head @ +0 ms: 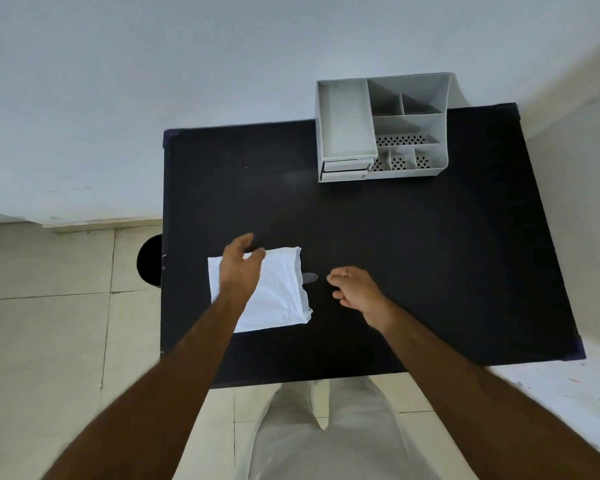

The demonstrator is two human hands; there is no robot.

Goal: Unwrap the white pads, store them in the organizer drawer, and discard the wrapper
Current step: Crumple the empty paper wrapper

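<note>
A white wrapped pack of pads (281, 292) lies flat on the black table (413, 265), near its front left. A small grey tab (310, 277) sticks out from the pack's right edge. My left hand (239, 268) hovers over the pack's left half, fingers apart, holding nothing. My right hand (355, 291) is just right of the pack, fingers loosely curled and empty, close to the grey tab. The white organizer (381, 126) stands at the table's far right, with two small drawers (343, 170) shut at its lower left front.
The organizer has one long open tray on the left and several smaller compartments, some with perforated floors. A dark round object (150, 259) shows on the tiled floor beside the table's left edge. A white wall runs behind the table.
</note>
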